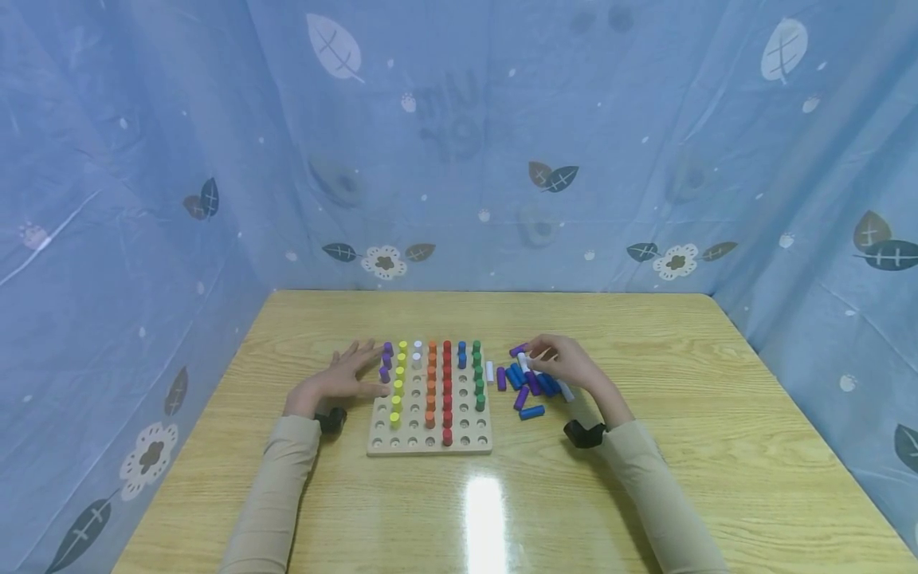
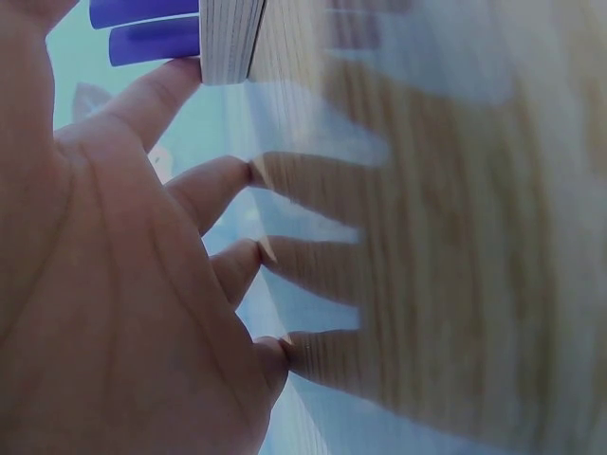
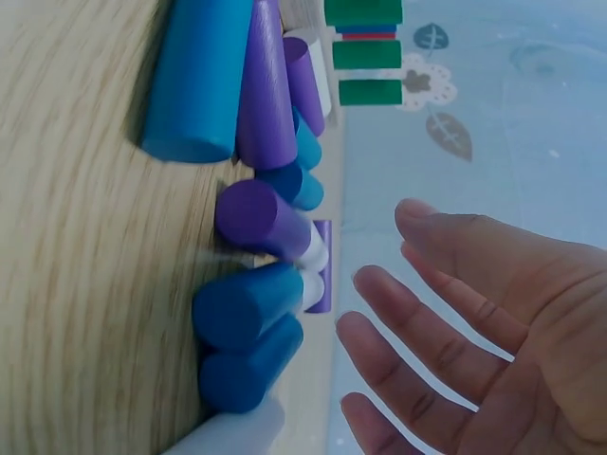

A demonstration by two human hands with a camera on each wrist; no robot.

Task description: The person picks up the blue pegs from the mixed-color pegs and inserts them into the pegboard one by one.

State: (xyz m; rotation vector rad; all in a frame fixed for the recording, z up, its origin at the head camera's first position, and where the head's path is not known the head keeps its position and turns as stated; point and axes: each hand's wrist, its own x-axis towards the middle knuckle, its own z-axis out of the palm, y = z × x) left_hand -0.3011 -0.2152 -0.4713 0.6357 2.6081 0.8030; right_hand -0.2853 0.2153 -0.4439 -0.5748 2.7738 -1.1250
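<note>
A wooden pegboard (image 1: 421,433) stands on the table with columns of coloured pegs in its holes. My left hand (image 1: 337,381) lies at the board's left side, fingers spread, next to the purple pegs (image 1: 386,361). In the left wrist view, its index fingertip is right at the board's edge (image 2: 228,47), and the other fingertips meet the table. Over a loose pile to the right hovers my right hand (image 1: 566,363). Its fingers are loosely bent with nothing between them in the right wrist view. Beneath it lie blue pegs (image 3: 247,308), purple pegs (image 3: 266,218) and white pegs.
A lone blue peg (image 1: 531,412) lies at the pile's near side, and a white peg (image 1: 490,371) lies close to the board's right edge. The wood-grain table (image 1: 344,510) reaches a blue patterned curtain (image 1: 459,199) at the back and sides.
</note>
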